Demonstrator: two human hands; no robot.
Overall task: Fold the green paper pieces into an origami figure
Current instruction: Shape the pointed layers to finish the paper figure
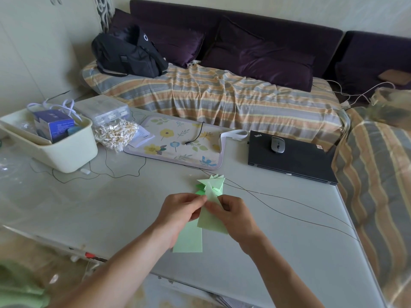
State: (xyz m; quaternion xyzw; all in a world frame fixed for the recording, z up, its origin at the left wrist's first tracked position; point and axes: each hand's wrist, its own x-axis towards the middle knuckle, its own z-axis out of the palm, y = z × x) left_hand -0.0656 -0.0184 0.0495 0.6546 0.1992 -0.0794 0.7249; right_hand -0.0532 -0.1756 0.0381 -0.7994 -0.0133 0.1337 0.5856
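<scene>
Over the grey table [111, 210], my left hand [180, 212] and my right hand [235, 213] meet and pinch a light green paper piece [211, 221] at its top edge between thumbs and fingertips. A second green strip [189, 240] hangs or lies below the left hand; I cannot tell which. Just beyond the hands, a pile of folded green paper pieces [211, 186] with pointed tips lies on the table.
A closed black laptop [293, 161] with a grey mouse [277, 144] on it sits at the right. A floral mat [178, 141], a bag of cotton swabs [114, 134] and a cream bin [57, 147] stand at the back left. Thin black cables [289, 215] cross the table.
</scene>
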